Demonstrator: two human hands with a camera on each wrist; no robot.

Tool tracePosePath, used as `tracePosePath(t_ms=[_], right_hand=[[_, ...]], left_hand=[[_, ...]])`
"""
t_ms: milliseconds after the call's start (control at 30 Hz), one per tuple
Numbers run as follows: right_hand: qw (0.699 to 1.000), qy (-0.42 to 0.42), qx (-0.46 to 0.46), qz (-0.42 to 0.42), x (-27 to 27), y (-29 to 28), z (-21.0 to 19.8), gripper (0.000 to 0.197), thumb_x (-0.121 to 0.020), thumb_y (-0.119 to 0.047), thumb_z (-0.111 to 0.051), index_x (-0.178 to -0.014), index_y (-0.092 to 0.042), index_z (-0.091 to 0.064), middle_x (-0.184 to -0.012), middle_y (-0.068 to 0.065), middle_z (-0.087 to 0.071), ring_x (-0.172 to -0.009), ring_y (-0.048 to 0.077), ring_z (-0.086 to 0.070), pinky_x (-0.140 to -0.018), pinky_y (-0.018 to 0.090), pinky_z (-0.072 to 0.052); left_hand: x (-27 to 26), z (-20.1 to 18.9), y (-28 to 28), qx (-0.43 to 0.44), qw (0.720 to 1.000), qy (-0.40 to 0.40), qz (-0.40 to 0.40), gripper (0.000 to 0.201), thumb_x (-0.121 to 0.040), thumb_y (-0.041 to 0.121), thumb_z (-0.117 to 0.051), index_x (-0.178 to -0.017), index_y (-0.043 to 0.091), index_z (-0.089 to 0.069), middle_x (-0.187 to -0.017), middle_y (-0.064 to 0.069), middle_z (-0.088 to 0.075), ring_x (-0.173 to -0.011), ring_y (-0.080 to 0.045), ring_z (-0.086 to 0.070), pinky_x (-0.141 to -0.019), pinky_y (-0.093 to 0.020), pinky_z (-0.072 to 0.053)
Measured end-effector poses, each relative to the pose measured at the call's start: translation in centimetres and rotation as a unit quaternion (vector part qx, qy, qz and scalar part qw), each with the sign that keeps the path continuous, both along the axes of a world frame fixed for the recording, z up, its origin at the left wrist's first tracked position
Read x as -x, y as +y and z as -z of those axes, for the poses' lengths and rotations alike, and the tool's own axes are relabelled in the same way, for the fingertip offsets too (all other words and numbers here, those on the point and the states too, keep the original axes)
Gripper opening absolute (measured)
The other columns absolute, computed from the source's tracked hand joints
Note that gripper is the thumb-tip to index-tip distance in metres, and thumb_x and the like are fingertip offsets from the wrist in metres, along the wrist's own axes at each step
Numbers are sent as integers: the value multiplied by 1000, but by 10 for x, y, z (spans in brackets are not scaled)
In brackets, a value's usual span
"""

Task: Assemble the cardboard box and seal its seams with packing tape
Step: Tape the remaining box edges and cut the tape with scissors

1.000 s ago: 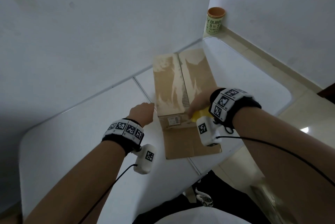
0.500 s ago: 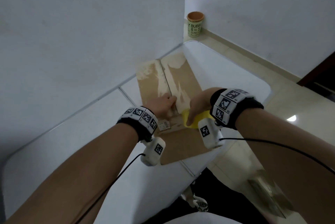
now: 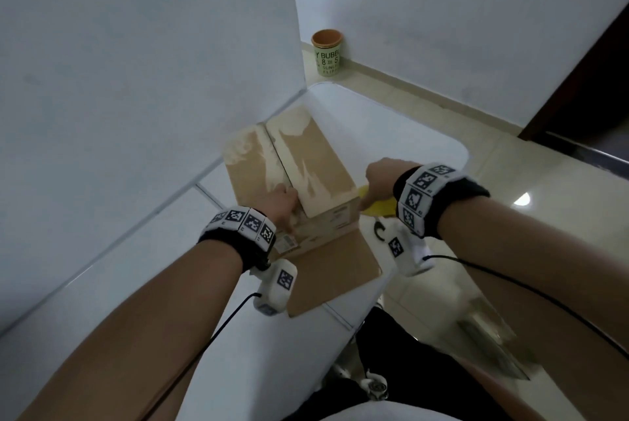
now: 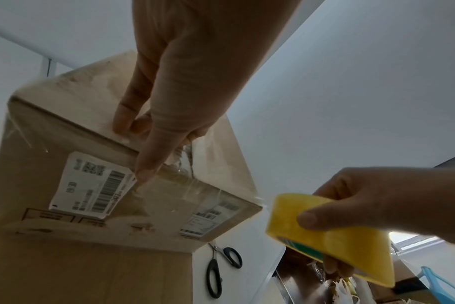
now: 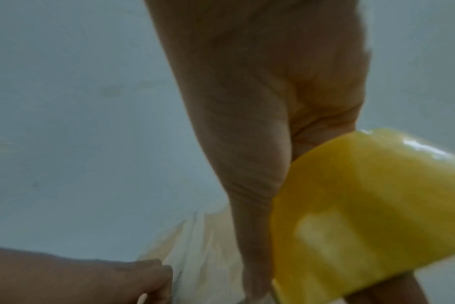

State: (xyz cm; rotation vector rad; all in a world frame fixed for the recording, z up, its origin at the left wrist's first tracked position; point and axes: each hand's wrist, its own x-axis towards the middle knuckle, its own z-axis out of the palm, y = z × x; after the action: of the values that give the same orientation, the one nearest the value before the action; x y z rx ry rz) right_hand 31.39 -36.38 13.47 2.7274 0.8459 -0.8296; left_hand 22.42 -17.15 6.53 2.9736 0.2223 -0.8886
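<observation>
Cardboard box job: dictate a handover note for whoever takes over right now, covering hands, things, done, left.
Left hand: fingertips press clear tape onto the brown cardboard box at its near top edge.
Right hand: grips the yellow packing tape roll beside the box's right corner.
Black-handled scissors lie on the white table by the box.
Done: top flaps closed, tape run started.
Left: cut the tape, seal the open near flap.

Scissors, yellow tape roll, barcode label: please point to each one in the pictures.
Scissors [image 4: 225, 267], left wrist view: on the black handles.
Yellow tape roll [image 4: 333, 240], left wrist view: on its outer side.
Barcode label [image 4: 91, 185], left wrist view: on its middle.
</observation>
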Motion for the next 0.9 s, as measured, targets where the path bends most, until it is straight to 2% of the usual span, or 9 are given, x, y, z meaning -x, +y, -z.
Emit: tracePosePath(t_ms=[200,300,367,433,500,567,633,800,900], right_hand=[[998,-4,-51,41,0,-18,20,57,-81,-59,-63,-57,-12,-42,-54,1,-42,-47,17,-39,-48,27,-36],[998,40,-44,34,-8,-18,22,62,-82,-64,-58,-54,-12,-39,-52,1,-35,-46,18,-32,-50,29,-32],[997,67,-25,36,-14,-18,19,62,-79,-68,-56,-56,-12,-46,-55,2,-40,-51,20,-36,-56,32,-35],[994,95,-3,48,-16,-21,13,60,-81,-69,-53,-74,-10,-62,-70,6,-53,-64,23,-47,-66,35,-42],[985,156,-13,77,-15,-24,8,59,-89,-59,-52,-116,-7,-62,-109,13,-60,-96,30,-57,-85,38,-45],[970,208,-28,126,-13,-27,3,56,-96,-38,-52,-142,-8,-40,-147,13,-39,-131,32,-41,-100,39,-37],[967,219,-17,125,-14,-29,1,56,-97,-28,-50,-146,-7,-31,-155,12,-27,-139,32,-31,-105,39,-33],[994,101,11,27,-23,-29,4,60,-84,-52,-63,-120,-4,-62,-122,12,-64,-106,29,-62,-94,43,-51],[997,72,-19,0,-23,-26,6,54,-85,-45,-66,-119,-3,-59,-116,12,-63,-90,24,-56,-80,38,-47]], left_hand=[[-3,-2,-2,3,1000,18,-13,74,-77,32,-78,-132,6,-36,-128,-15,-40,-110,-32,-52,-90,-39,-47],[-4,-1,-2,-1,1000,20,-14,78,-77,35,-77,-135,7,-33,-129,-14,-39,-111,-33,-52,-92,-41,-48],[-4,-2,-2,-1,1000,26,-14,76,-77,37,-77,-133,8,-35,-129,-13,-39,-110,-32,-52,-91,-41,-48],[-6,-3,-1,-4,999,34,-15,71,-78,37,-77,-130,8,-38,-128,-13,-39,-110,-32,-52,-90,-40,-48],[-8,-4,-2,-7,999,40,-16,67,-78,37,-77,-126,8,-40,-127,-12,-39,-109,-31,-51,-90,-40,-47],[-9,-5,-3,-8,999,46,-20,66,-78,36,-77,-125,8,-40,-126,-13,-39,-110,-31,-51,-90,-40,-47],[-10,-6,-4,-10,999,49,-22,65,-78,35,-76,-126,8,-40,-126,-12,-39,-110,-31,-51,-89,-39,-46],[-10,-8,-3,-8,999,50,-19,60,-79,35,-74,-122,8,-41,-124,-12,-40,-106,-31,-52,-84,-38,-46],[-8,-9,-1,5,999,49,-22,57,-77,34,-76,-115,10,-43,-122,-11,-40,-102,-31,-53,-83,-39,-47]])
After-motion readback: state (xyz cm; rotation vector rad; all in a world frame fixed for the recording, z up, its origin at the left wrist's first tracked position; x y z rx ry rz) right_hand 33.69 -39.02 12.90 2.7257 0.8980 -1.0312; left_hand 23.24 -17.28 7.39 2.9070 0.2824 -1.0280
